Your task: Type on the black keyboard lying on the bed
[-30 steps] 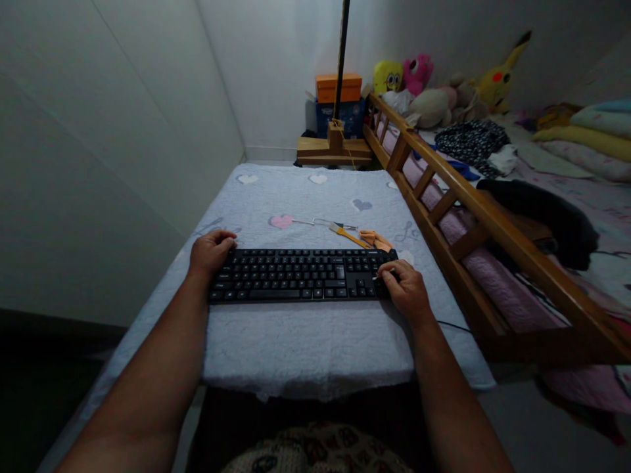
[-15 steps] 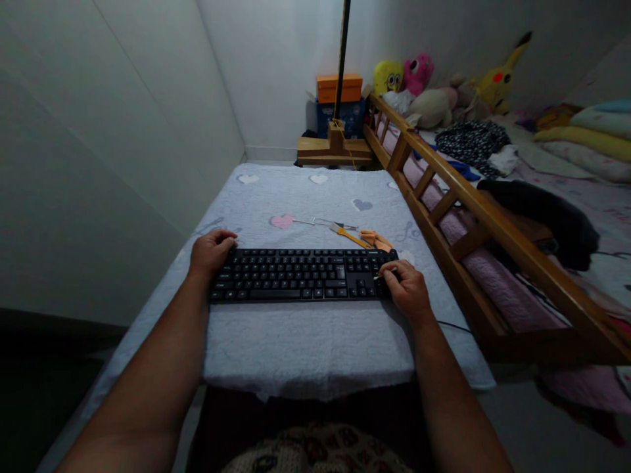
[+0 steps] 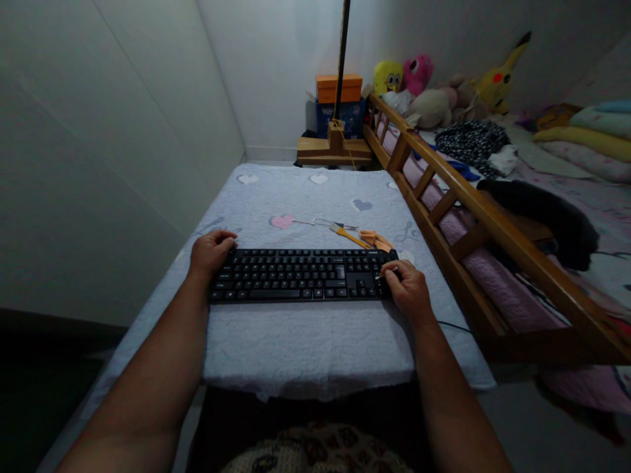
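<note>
A black full-size keyboard (image 3: 290,276) lies flat across the cloth-covered table, its long side facing me. My left hand (image 3: 211,253) is closed on the keyboard's upper left corner, fingers curled over the edge. Over the number pad, my right hand (image 3: 407,286) pinches a thin stick with a white tip, which looks like a cotton swab (image 3: 378,277). The tip is down at the keys, and the fingers hide most of the stick. Just behind the keyboard lie a small brush (image 3: 351,236) with a yellow handle, a thin bent wire tool (image 3: 328,221) and a crumpled orange piece (image 3: 374,239).
A pale tablecloth (image 3: 305,341) with hearts covers the table. A wooden bed rail (image 3: 446,167) runs along the right side, with bedding and plush toys beyond. A pole on a wooden base (image 3: 335,148) and an orange box (image 3: 339,88) stand behind. A dark cable (image 3: 453,326) lies at right.
The white tip in my right hand has shifted very slightly over the number pad. My left hand and the keyboard have stayed in place.
</note>
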`<state>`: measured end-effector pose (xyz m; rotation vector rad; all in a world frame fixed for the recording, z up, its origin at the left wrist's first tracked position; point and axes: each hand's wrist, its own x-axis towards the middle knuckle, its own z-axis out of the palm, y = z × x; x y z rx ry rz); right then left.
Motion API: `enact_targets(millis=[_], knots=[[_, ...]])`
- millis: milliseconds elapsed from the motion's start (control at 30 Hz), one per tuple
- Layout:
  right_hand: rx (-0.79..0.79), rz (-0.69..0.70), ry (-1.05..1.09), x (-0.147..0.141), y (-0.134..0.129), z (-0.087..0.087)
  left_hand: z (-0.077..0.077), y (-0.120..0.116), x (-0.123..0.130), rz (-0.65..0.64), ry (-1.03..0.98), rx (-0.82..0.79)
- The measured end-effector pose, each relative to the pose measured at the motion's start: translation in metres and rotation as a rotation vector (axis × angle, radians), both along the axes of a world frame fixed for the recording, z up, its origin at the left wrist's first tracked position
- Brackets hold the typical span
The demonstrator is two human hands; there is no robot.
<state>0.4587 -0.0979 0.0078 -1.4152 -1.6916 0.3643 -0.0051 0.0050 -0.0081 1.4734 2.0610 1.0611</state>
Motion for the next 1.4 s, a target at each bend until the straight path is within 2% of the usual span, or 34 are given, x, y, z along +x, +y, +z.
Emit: enact_targets(millis=[667,1400], knots=[[0.002,-0.071,-0.014,0.0003,0.0007,-0.0016,-0.0002,-0.0010,0.0006,0.009,-0.004,-0.012],[0.037,-0.077,-0.036,0.0034,0.0014,-0.0055,0.0013,-0.0014,0.0007,0.002,0.006,-0.004]])
